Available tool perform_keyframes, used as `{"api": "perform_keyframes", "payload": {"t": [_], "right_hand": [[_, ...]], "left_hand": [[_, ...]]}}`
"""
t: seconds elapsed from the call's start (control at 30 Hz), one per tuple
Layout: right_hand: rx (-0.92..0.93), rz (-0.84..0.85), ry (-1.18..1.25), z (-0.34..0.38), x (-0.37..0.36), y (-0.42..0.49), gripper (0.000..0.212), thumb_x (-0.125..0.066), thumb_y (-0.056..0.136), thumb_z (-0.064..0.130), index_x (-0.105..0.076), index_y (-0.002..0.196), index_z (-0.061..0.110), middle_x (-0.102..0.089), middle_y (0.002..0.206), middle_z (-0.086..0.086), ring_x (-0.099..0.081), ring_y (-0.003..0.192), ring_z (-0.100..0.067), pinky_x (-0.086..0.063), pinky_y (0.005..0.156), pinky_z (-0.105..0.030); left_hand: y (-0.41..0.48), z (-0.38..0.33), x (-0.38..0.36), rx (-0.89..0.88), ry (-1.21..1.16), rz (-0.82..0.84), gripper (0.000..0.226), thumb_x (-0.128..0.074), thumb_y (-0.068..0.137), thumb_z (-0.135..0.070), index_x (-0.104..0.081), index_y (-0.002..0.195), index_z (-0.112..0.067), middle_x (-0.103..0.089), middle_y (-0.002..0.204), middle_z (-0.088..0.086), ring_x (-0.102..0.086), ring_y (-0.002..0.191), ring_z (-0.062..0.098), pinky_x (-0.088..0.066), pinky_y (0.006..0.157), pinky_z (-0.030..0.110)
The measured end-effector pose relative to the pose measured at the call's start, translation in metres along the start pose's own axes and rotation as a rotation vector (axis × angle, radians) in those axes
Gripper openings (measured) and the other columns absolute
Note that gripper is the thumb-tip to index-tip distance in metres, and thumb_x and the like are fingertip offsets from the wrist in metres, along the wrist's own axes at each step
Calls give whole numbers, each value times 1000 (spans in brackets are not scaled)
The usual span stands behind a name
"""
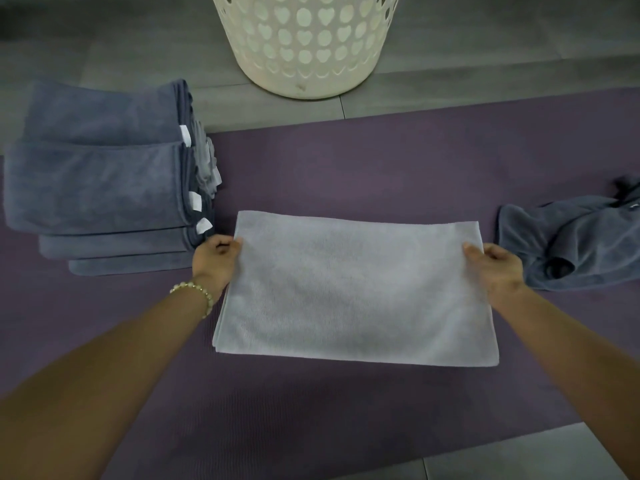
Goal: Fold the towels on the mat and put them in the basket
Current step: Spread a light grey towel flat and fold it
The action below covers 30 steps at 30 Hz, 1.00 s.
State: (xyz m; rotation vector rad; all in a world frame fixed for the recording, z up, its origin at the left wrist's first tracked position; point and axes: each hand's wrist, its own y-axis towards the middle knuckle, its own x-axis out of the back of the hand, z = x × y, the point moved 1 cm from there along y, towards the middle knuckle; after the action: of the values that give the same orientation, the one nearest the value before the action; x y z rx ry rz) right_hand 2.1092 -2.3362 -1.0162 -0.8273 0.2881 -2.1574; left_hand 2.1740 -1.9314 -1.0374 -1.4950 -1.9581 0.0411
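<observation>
- Grey floor tiles (104,46) run under a purple mat (346,161), which fills most of the head view.
- Spread flat on the mat is a light grey towel (353,289). It is folded into a wide rectangle, and layered edges show at its near-left corner.
- At the towel's left edge, close to its far corner, the left hand (216,261) pinches the cloth, with curled fingers and the thumb on top.
- A beaded bracelet (197,292) circles the left wrist, just left of the towel's left edge.
- At the towel's right edge, close to its far corner, the right hand (498,268) grips the cloth in the same way, its thumb lying on the upper face.
- Left of the towel, and just beyond the left hand, sits a stack of folded dark towels (104,188). Its layers are stepped so that the lower ones stick out toward the camera.
- Small white tags (195,200) poke from the side of the stack that faces the towel.
- Right of the towel, near its far-right corner but apart from it, a crumpled dark towel (571,244) lies unfolded on the mat.
- Beyond the towel's far edge, well apart from it, a cream basket (308,46) pierced with heart-shaped holes stands on the floor tiles just past the mat's edge. Its rim is cut off by the top of the view, so its inside is hidden.
</observation>
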Motion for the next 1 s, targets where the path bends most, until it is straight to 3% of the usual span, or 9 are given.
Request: {"api": "perform_keyframes", "payload": {"t": [0.1,0.2,0.27,0.33,0.43,0.53,0.67,0.93,1.0], "right_hand": [[-8,-45,11,-3,-3,3,26,-65,90,23,-54,67,18,-53,67,5,-48,59,-7,-41,51,-7],[61,-128,-54,1,-8,-2,13,-65,89,21,-57,86,11,-53,72,5,-52,66,-14,-45,69,-18],[205,-240,-148,0,-14,-8,27,-63,88,19,-53,109,5,-58,94,-5,-55,88,-25,-47,81,-34],[470,-299,-366,-8,-31,-21,40,-53,91,24,-51,124,2,-54,123,-16,-52,114,-33,-42,97,-43],[788,22,-719,-23,-78,-56,55,-33,96,37,-38,146,14,-30,155,-12,-25,143,-30,-17,117,-44],[865,288,-904,-28,-115,-75,64,-1,91,52,-1,151,31,12,158,7,15,145,-14,15,117,-33],[818,280,-1034,-30,-104,-50,65,13,83,58,18,145,38,25,153,13,26,139,-6,19,115,-31],[483,78,-1058,-40,-22,5,75,4,85,61,5,153,30,8,161,6,11,148,-16,8,120,-38],[439,19,-976,-39,-20,-1,76,0,87,59,1,154,23,6,162,1,9,148,-19,8,120,-38]], "left_hand": [[1,2,-2,1,-19,-27,23,-60,92,-23,-63,104,-3,-59,81,0,-53,75,12,-39,60,10],[-7,-3,-6,-18,18,-73,30,-59,93,-22,-59,113,-1,-56,77,-4,-53,74,14,-44,61,17],[-22,-7,-11,-144,102,-94,36,-58,92,-21,-49,123,-5,-60,94,-1,-57,88,20,-52,80,33],[-39,-3,-22,-433,303,-125,53,-59,90,-18,-38,137,-5,-50,131,9,-46,121,27,-36,107,42],[-66,0,-57,-741,672,91,61,-37,97,-27,-9,151,-18,-13,158,8,-7,147,28,-2,119,42],[-71,-1,-95,-775,973,299,51,-6,97,-43,17,142,-35,14,159,-4,24,141,19,17,115,46],[-44,-4,-100,-673,1134,285,55,6,89,-58,28,136,-43,24,156,-9,24,143,23,15,112,54],[-1,-4,-49,-412,1137,147,65,-5,93,-62,14,149,-34,16,159,-1,18,145,27,11,116,49],[-4,-1,-39,-452,1130,95,68,1,92,-61,12,150,-27,15,159,2,18,145,25,11,118,45]]}}
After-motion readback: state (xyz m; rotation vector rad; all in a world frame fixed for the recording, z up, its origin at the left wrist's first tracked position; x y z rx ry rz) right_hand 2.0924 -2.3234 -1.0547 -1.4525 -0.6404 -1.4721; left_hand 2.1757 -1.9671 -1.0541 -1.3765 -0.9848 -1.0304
